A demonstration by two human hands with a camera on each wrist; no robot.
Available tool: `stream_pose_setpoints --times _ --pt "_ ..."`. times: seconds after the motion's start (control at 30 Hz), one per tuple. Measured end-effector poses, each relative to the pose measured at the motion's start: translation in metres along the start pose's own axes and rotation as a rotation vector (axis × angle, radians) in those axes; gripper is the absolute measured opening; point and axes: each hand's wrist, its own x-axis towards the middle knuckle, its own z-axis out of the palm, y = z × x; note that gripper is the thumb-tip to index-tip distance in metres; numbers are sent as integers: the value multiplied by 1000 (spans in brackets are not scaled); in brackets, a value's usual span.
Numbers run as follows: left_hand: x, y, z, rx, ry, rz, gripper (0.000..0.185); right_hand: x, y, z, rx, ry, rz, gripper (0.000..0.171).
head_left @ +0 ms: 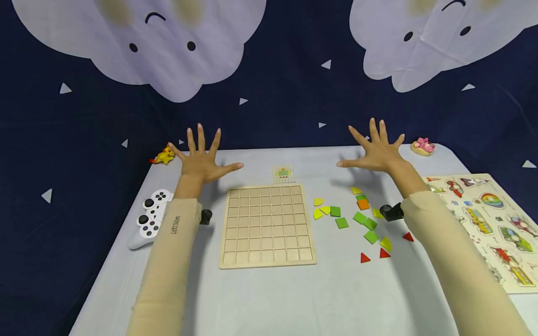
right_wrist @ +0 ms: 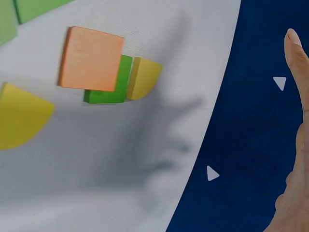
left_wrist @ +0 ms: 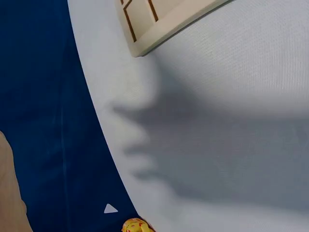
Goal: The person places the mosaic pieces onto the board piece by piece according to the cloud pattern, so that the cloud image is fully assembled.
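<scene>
Behind the work area I see a dark blue backdrop (head_left: 286,93) printed with pale clouds and small white triangles. Below it, the pale grey desk (head_left: 294,289) carries everything else.

At the desk's right edge lies a picture puzzle board (head_left: 491,224) with coloured vehicle shapes. At centre lies the wooden grid board (head_left: 267,225), flat, its squares unfilled; the left wrist view shows one corner of it. Just beyond its far edge lies a small pattern card (head_left: 283,173).

I read both hands as raised above the far half of the desk, palms down, fingers straight and spread wide, holding nothing. My left hand (head_left: 201,161) hovers beyond the grid board's far left corner. My right hand (head_left: 377,151) hovers beyond the loose tiles.

A white game controller (head_left: 150,218) lies left of the left sleeve.

The tiles (head_left: 357,219) are scattered right of the grid board: green squares, yellow quarter-rounds, red triangles, and one orange square (right_wrist: 91,59) overlapping a green one.

A yellow toy (head_left: 164,156) sits at the far left corner, a pink toy (head_left: 422,146) at the far right.
</scene>
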Motion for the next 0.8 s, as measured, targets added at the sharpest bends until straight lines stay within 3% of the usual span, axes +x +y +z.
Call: stream_pose_setpoints --times 0.2,0.37,0.63,0.8 --pt "-8 -3 -4 -84 33 81 114 -12 2 4 93 64 -37 114" --pt "-23 -6 -6 -184 67 158 111 -28 0 13 118 109 -89 110" --pt "-55 -12 9 -266 110 257 106 -54 -6 34 125 106 -159 105" --pt "-74 -16 19 -344 77 296 103 -64 -11 44 131 124 -193 101"
